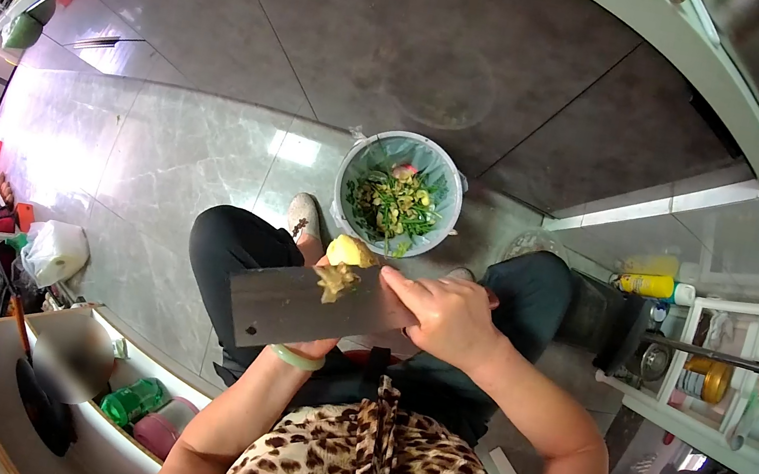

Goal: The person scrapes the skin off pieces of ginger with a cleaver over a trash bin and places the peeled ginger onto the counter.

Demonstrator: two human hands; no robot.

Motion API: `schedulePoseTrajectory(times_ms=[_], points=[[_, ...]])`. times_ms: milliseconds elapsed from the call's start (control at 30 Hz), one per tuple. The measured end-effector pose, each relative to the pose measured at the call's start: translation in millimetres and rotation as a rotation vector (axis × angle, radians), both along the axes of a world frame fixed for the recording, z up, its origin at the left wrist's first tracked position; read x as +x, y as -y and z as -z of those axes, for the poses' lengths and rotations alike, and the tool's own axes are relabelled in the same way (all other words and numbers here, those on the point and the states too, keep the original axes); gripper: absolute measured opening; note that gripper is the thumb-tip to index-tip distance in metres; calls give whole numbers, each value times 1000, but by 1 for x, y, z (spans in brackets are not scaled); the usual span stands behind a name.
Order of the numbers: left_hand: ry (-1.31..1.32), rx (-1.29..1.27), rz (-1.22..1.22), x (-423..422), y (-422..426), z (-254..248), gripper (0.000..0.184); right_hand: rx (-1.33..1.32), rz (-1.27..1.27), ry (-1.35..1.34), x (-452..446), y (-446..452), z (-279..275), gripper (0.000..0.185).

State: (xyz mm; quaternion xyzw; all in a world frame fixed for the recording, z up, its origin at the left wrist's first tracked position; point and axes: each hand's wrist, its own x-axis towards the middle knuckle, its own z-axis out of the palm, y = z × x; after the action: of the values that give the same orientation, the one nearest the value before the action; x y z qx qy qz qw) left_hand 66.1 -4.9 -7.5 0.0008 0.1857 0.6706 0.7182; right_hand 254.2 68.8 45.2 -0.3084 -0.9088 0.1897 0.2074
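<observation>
right hand, frame center, closed round the handle end of a wide cleaver, blade pointing left. left hand, bracelet at wrist, mostly hidden behind blade; can't tell its grip. peeled yellow piece at center, at blade's upper edge; brownish knobbly scrap just below it, over the blade. bin upper center of frame, lined, with green scraps inside.
</observation>
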Motion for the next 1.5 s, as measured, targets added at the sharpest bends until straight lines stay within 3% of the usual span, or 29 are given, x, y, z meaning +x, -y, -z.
schedulePoseTrajectory(times_ms=[67, 133, 200, 333, 400, 467, 533, 700, 800, 867, 900, 933, 1033, 1133, 1167, 1300, 1500], points=[[0, -68, -17, -4, 4, 8, 39, -14, 0, 9, 6, -5, 10, 36], [-123, 4, 150, -10, 4, 9, 44, -161, 103, -47, 14, -17, 31, 35], [-195, 7, 203, -8, -2, -10, 47, -427, 268, 176, 21, -32, 34, 36], [-257, -14, 194, -6, -5, -12, 46, -247, 126, -85, 16, -19, 10, 39], [-212, -75, 160, -4, -6, -8, 44, -166, 17, -56, 6, -11, -11, 42], [-195, -66, 132, 0, -9, -8, 53, -48, -11, -72, -1, -2, -11, 39], [-130, 135, 152, -3, -5, -1, 54, -27, -5, -23, -4, 1, -11, 38], [-26, 102, 161, -6, -3, 2, 56, 41, -12, -8, -1, 2, -3, 38], [29, 112, 104, -8, 3, 11, 49, -7, -11, 6, 6, -4, 2, 40], [-204, -45, 115, -3, 3, 0, 41, -56, 3, -60, 13, -11, 14, 42], [-147, 26, 196, -14, 6, 12, 42, -82, 29, -91, 17, -15, 23, 44], [-138, -12, 303, -22, 4, 5, 43, -207, 94, 52, 23, -19, 29, 43], [-163, 46, 314, -17, -2, -21, 46, -482, 266, 180, 28, -34, 29, 38], [-268, 66, 318, -17, 0, -15, 49, -425, 169, -38, 19, -23, 9, 38], [-313, 41, 293, -18, 2, -7, 50, -282, 102, -77, 13, -19, 1, 39], [-210, 78, 183, -13, -4, -4, 46, -105, -47, -66, -5, -9, -23, 39], [-272, 103, 164, -14, 0, -3, 47, -97, 1, -59, -3, -2, -12, 41]])
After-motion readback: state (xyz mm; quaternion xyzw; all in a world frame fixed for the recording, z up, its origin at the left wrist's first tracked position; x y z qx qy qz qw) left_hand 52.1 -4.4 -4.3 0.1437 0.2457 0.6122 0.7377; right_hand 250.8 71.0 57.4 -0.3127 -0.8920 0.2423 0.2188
